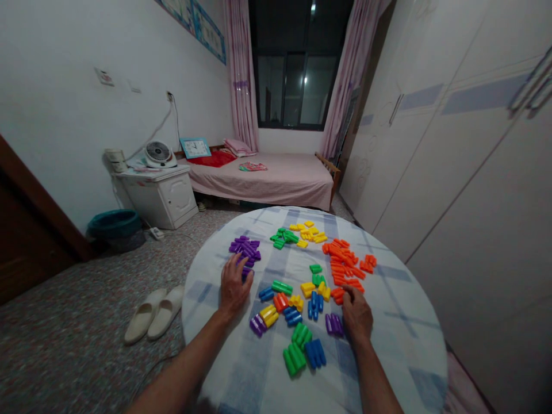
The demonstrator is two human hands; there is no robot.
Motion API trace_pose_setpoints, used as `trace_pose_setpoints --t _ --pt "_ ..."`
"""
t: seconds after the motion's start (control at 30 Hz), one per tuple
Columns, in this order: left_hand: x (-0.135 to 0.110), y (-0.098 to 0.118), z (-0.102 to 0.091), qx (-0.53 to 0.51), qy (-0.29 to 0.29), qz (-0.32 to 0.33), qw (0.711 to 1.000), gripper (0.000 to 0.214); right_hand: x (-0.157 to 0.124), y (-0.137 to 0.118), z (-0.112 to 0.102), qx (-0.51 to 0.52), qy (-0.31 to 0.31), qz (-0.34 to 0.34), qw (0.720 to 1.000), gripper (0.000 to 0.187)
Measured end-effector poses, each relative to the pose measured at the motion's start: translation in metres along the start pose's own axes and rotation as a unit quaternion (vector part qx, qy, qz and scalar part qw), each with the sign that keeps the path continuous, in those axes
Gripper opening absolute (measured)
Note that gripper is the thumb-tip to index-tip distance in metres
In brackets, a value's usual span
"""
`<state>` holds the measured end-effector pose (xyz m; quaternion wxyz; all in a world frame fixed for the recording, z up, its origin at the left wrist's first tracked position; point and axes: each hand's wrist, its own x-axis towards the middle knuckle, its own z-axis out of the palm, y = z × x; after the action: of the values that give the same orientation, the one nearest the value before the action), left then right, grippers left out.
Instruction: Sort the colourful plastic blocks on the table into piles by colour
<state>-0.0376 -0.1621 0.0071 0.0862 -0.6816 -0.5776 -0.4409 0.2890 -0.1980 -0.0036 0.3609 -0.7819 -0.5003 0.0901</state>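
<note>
Small plastic blocks lie sorted by colour on a round table with a checked cloth. A purple pile sits at the left, a green pile and a yellow pile at the far side, an orange pile at the right. Mixed blocks lie in the middle. My left hand rests palm down at the near edge of the purple pile, its fingers over a purple block. My right hand pinches an orange block at the near end of the orange pile.
Beyond the table stand a bed with a pink cover, a white bedside cabinet with a fan, and a window with pink curtains. White wardrobes line the right. Slippers and a teal basin lie on the floor at the left.
</note>
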Motion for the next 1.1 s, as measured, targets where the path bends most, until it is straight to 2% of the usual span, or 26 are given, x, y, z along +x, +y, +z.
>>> trace_pose_setpoints --t 0.03,0.1,0.2,0.3,0.43,0.53,0.67,0.77,0.87,0.97,1.1 --pt "0.001 0.007 -0.001 -0.014 -0.022 0.025 0.999 0.034 0.000 0.000 0.000 0.001 -0.001 0.000 1.000 0.035" --pt "0.002 0.020 0.001 -0.058 -0.111 0.079 0.989 0.030 0.000 -0.001 0.000 0.004 -0.001 0.001 1.000 0.036" --pt "0.003 0.036 0.009 -0.109 -0.279 0.138 0.944 0.029 0.000 -0.001 0.001 0.007 0.003 0.001 1.000 0.036" --pt "0.007 0.046 0.018 -0.090 -0.356 0.141 0.919 0.035 0.000 -0.001 0.001 0.006 0.002 0.005 1.000 0.036" --pt "0.016 0.055 0.027 -0.028 -0.387 0.111 0.915 0.030 0.000 0.000 0.001 0.007 -0.004 0.006 1.000 0.037" --pt "0.024 0.061 0.035 -0.002 -0.383 0.085 0.920 0.019 0.001 0.000 0.001 0.005 -0.004 0.009 1.000 0.037" --pt "0.038 0.075 0.054 0.011 -0.349 0.053 0.936 0.027 0.001 0.000 0.001 0.007 -0.005 0.005 1.000 0.038" --pt "0.052 0.093 0.074 0.004 -0.343 0.059 0.937 0.037 0.001 0.000 0.001 0.003 -0.005 0.011 1.000 0.037" --pt "0.063 0.114 0.094 0.000 -0.362 0.075 0.929 0.042 0.001 0.000 0.001 0.008 -0.009 0.011 1.000 0.038" --pt "0.069 0.131 0.112 0.006 -0.395 0.087 0.915 0.039 0.001 0.000 0.001 0.015 -0.012 0.010 1.000 0.038" --pt "0.070 0.146 0.127 0.019 -0.436 0.093 0.895 0.032 0.001 0.001 0.002 0.016 -0.012 0.015 1.000 0.036"
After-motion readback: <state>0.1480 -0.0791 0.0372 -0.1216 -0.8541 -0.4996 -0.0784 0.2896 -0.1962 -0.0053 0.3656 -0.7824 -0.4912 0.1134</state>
